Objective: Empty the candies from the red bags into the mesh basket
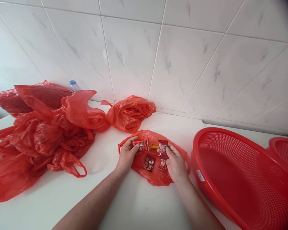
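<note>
A red plastic bag point(156, 180) lies spread on the white table, with several small wrapped snacks over it. My left hand point(128, 153) is closed on a red snack packet point(142, 146) with dark and white print, at the bag's left side. Pinched in my right hand point(175, 161) is a dark red snack packet point(162, 149), held upright at the right. Between them shows a yellow packet point(154, 146); whether a hand touches it I cannot tell. Lower down, a dark brown-red packet point(149, 163) and a small red packet point(162, 165) rest on the bag.
A heap of red plastic bags point(40, 134) covers the left of the table point(105, 198). Another crumpled red bag point(132, 113) sits near the tiled wall. A bottle with a blue cap point(73, 84) stands behind the heap. At right are a large red basket point(230, 179) and a second basket point(284, 150).
</note>
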Motion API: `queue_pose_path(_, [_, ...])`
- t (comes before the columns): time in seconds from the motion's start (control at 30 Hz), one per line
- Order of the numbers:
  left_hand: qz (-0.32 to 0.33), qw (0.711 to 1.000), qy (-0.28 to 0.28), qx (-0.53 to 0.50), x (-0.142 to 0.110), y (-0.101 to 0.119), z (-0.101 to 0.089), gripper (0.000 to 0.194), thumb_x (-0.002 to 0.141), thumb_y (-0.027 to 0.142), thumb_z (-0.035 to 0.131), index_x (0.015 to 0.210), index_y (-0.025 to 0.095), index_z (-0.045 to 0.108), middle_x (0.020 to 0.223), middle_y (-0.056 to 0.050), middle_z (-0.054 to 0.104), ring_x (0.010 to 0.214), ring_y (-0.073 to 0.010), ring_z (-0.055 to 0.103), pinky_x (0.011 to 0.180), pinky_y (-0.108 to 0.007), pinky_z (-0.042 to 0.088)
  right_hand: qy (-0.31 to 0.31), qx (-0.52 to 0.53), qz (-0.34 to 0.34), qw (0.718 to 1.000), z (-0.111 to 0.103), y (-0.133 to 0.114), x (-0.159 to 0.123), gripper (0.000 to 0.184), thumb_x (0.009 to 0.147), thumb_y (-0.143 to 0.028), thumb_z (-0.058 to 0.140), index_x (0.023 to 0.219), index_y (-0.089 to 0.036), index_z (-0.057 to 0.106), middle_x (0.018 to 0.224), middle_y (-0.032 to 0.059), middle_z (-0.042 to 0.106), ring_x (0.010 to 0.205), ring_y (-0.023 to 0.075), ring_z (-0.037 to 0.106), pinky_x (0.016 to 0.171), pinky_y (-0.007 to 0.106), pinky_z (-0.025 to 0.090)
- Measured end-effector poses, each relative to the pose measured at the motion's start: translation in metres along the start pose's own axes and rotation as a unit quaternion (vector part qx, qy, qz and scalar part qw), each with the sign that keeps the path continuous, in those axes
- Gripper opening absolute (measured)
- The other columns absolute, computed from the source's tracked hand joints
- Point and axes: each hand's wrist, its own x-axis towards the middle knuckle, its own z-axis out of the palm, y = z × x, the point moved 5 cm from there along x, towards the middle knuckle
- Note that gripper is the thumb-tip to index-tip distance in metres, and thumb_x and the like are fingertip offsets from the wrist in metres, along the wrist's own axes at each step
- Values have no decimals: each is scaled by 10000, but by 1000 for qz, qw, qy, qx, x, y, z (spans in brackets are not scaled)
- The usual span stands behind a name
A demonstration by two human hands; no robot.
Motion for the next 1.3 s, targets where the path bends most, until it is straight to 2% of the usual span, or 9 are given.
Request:
queue_pose_path(0.23, [31,997,25,67,-1,5,-1,261,750,337,645,974,208,616,827,1,663,707,-146,612,650,-266,514,29,-5,-16,999,-10,-5,4,296,742,-392,689,1002,-269,618,920,-18,675,726,112,610,527,184,441])
queue_pose_path(0.4, [75,989,40,118,-2,7,-3,200,775,293,617,961,223,630,936,-20,674,830,-177,613,776,-310,482,24,-10,-61,998,-9,-14,6,224,766,-391,667,925,-244,611,929,-1,650,800,130,601,563,199,467])
queue_pose_path(0.53, [103,984,58,131,0,7,-5,229,783,248,591,1009,234,623,1003,-29,667,941,-205,601,874,-355,452,-23,-137,-63,988,-2,-17,2,338,791,-406,629,1086,-242,606,1111,46,640,957,185,609,693,263,521])
queue_pose_path(0.67, [112,985,56,122,3,4,-6,288,794,214,552,1071,243,623,1102,-43,653,1040,-227,587,915,-377,451,-41,-188,-36,981,2,-9,-1,537,756,-378,652,1261,-254,519,1281,83,566,1100,237,583,866,374,511])
queue_pose_path(0.93, [103,989,52,93,3,4,-7,267,799,233,553,1049,242,647,1084,-45,668,1030,-232,602,864,-363,498,-64,-283,-98,952,10,3,-4,616,770,-230,581,1355,-277,393,1400,66,451,1258,209,463,999,392,434])
queue_pose_path(1.0, [96,990,51,87,3,4,-7,270,802,232,548,1057,239,638,1082,-46,665,1015,-229,606,831,-355,512,-64,-335,-124,932,12,-1,-5,497,787,-198,544,1273,-271,468,1323,53,520,1202,193,509,975,375,446])
queue_pose_path(1.1, [84,992,50,75,3,4,-6,274,802,239,547,1065,239,621,1059,-40,667,960,-218,624,777,-342,530,-111,-450,-138,875,20,-3,-10,198,792,-156,510,936,-238,619,972,20,660,899,169,627,799,325,508])
queue_pose_path(1.17, [78,993,52,67,3,4,-7,271,794,242,554,1057,234,618,1038,-37,671,935,-211,630,759,-333,533,-186,-509,-149,827,28,0,-15,229,765,-74,481,844,-228,631,887,11,652,800,154,615,736,304,505])
queue_pose_path(1.3, [74,994,56,60,3,4,-7,260,785,246,566,1037,227,624,1042,-35,666,957,-207,618,761,-320,530,-273,-605,-205,719,38,9,-27,481,688,42,445,1034,-234,633,1196,62,564,1081,213,528,922,376,441])
